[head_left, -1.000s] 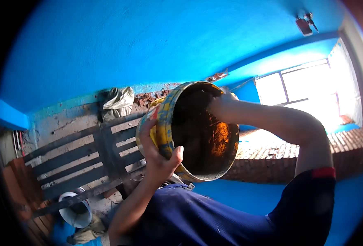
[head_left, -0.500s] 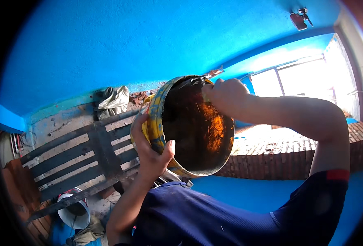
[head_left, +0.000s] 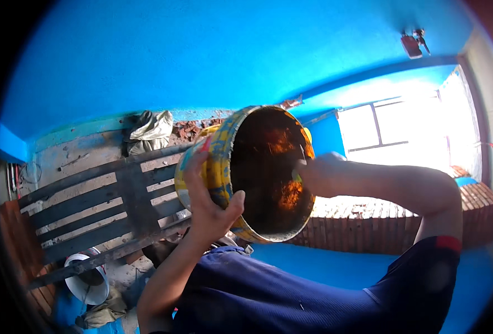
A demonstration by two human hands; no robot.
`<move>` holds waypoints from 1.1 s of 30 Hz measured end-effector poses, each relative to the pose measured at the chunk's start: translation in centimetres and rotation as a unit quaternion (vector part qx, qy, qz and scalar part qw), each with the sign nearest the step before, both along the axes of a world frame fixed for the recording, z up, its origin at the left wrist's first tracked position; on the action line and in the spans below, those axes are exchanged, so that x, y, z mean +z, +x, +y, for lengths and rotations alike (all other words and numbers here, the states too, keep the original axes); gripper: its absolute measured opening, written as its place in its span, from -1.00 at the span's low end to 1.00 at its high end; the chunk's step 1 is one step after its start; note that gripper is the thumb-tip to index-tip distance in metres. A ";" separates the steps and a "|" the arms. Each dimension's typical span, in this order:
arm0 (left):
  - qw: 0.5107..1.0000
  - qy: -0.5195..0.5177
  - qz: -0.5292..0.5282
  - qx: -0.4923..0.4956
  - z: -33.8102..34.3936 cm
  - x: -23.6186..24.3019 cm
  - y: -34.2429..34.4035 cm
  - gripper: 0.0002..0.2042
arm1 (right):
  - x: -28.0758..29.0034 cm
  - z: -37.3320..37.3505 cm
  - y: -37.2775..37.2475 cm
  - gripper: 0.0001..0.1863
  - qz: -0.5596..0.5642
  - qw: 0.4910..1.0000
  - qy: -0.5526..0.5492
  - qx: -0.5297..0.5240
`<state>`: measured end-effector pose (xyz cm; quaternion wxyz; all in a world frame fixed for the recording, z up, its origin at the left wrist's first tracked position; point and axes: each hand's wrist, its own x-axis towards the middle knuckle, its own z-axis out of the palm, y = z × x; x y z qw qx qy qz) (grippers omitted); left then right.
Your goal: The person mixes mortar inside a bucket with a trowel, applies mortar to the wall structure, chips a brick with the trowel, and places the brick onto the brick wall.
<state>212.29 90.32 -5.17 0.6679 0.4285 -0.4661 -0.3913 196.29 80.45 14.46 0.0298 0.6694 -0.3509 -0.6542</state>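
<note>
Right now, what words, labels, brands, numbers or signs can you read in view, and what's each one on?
None can be read.
Yellow bucket, held in the left hand: blotchy colour, no legible text.
White bucket: too small to tell.
Dark blue shirt: no legible text.

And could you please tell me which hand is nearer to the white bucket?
The left hand: it grips the yellow bucket, above and right of the white bucket in view. The right hand is farther right, at the yellow bucket's mouth.
</note>
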 end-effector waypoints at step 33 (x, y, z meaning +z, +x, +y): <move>0.998 0.015 0.023 -0.064 -0.3 0.0 0.4 -0.15 | 3.3 -1.0 -2.1 -0.65 -0.149 0.791 0.006 -0.594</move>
